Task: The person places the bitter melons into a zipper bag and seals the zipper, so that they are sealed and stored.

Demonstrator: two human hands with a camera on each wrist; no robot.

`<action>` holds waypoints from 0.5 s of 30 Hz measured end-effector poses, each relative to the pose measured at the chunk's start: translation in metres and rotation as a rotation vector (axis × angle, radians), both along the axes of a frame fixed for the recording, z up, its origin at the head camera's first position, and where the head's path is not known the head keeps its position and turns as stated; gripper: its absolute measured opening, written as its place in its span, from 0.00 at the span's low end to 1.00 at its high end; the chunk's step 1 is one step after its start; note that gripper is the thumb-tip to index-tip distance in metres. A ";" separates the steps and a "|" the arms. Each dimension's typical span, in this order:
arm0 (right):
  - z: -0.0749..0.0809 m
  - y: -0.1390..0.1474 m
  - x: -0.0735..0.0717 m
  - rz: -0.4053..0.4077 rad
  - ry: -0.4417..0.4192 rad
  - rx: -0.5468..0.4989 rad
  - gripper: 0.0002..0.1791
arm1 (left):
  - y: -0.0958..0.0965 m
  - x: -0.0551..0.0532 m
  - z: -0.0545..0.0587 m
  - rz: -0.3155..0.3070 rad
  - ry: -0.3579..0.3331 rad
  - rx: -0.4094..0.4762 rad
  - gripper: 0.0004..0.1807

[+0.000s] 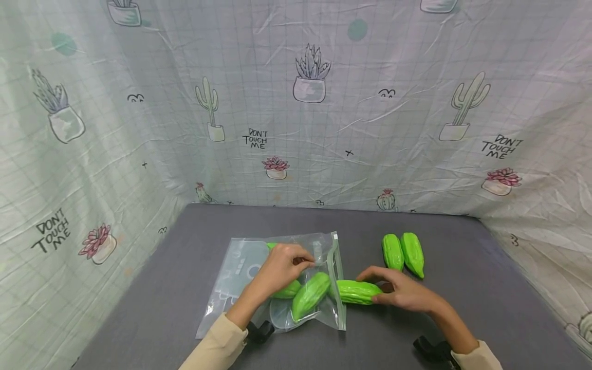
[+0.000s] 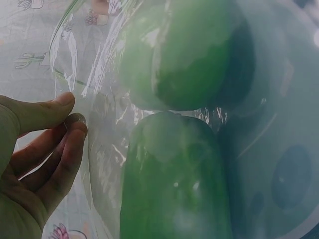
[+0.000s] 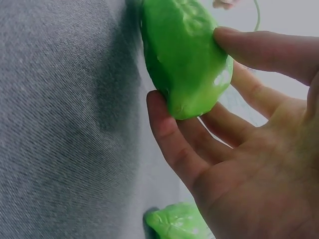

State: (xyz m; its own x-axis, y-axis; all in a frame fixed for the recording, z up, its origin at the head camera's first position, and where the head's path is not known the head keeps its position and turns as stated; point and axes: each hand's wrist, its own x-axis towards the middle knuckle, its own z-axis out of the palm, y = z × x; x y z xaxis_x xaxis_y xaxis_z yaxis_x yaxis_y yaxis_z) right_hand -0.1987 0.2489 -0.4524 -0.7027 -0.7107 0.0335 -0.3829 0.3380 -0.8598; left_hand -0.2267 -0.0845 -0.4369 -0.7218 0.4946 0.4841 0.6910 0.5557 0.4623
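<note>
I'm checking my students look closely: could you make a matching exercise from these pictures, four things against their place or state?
Column one
1. Left hand
2. Right hand
3. Clear bag
4. Two gourds side by side

Column two
A. Has green gourds inside
B. On the dark table, beyond the right hand
C. Pinching clear film
D. Holding a gourd at the bag's edge

Pairs: 1-C, 2-D, 3-A, 4-B

The curtain (image 1: 342,118) reads — thrice — "DON'T TOUCH ME" (image 1: 257,139).
</note>
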 end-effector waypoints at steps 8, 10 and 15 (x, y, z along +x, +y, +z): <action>-0.007 -0.005 -0.002 -0.039 -0.010 0.012 0.21 | -0.001 0.001 -0.001 -0.001 -0.006 0.006 0.02; -0.008 -0.005 -0.002 -0.045 -0.010 -0.004 0.21 | -0.001 0.000 0.000 -0.002 -0.001 0.005 0.02; -0.011 -0.007 -0.002 -0.078 -0.014 -0.031 0.21 | 0.000 -0.001 0.001 0.002 0.016 -0.005 0.02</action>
State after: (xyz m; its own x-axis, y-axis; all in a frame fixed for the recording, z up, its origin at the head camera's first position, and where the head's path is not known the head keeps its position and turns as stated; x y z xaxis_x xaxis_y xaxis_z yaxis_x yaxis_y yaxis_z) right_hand -0.2003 0.2423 -0.4632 -0.7565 -0.6524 0.0444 -0.3442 0.3395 -0.8753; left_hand -0.2275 -0.0847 -0.4364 -0.7148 0.4956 0.4934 0.6972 0.5596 0.4481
